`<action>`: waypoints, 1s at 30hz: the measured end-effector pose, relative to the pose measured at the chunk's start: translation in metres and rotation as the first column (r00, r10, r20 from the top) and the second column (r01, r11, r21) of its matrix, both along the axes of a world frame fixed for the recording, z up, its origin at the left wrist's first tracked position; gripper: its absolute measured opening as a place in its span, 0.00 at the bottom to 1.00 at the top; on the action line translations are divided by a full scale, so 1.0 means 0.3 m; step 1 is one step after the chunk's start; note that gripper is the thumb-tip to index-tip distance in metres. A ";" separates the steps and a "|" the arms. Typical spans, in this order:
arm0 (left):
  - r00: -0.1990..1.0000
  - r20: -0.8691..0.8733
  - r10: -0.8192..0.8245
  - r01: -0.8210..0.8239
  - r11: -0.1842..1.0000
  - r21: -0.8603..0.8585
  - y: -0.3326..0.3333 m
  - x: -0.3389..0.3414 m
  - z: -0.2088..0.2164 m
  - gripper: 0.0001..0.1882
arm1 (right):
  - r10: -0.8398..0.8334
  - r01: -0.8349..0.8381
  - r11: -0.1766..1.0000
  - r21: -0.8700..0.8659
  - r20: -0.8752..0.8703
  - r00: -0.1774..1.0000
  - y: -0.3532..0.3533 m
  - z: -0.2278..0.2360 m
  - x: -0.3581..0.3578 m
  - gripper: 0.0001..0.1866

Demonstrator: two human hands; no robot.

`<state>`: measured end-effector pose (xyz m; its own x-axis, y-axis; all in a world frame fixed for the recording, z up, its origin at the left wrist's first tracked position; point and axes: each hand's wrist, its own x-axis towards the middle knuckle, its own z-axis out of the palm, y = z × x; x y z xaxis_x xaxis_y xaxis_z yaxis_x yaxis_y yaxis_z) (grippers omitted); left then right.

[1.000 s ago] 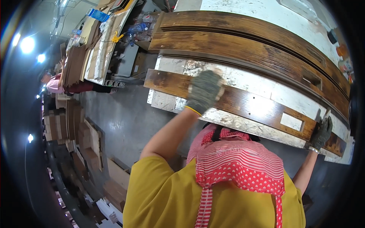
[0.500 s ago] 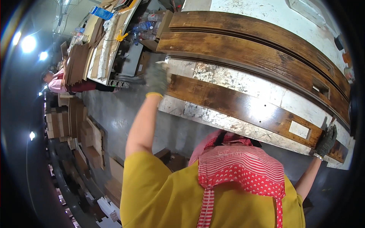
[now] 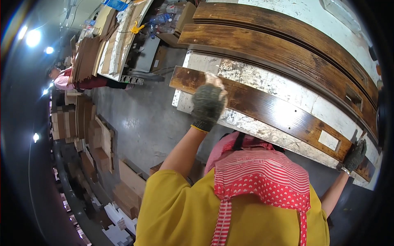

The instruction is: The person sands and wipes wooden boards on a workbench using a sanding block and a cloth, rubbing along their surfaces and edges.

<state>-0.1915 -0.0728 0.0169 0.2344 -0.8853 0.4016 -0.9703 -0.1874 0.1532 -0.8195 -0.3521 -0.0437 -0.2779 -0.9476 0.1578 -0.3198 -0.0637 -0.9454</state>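
Note:
A long brown wood-grain board (image 3: 258, 103) with a rectangular cutout near its right end lies along the front of a white, scuffed worktable (image 3: 246, 76). My left hand (image 3: 208, 104), in a dark green knit glove, is over the left part of this board. Its fingers are closed on a pale, crumpled rag (image 3: 214, 80), which appears to touch the wood; the hand is slightly blurred. At the board's right end, my gloved right hand (image 3: 355, 156) grips it just past the cutout. A thin tip shows above that hand; I cannot tell what it is.
Two similar boards, a nearer one (image 3: 262, 47) and a farther one (image 3: 279, 28), lie behind on the table. Left of it stand a box of plastic bottles (image 3: 166, 18) and another bench (image 3: 119, 45). A person (image 3: 63, 78) holds brown sheets farther left. Cardboard (image 3: 98, 143) is on the floor.
My left hand has moved right with the rag, from the board's left end onto its face, uncovering that end. My right hand stays at the right end. The view has shifted slightly.

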 end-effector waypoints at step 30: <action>0.667 0.470 0.578 -0.732 0.625 0.272 0.237 0.521 0.097 0.15 | -0.035 -0.008 0.986 -0.164 -0.256 0.966 -0.001 -0.005 0.019 0.17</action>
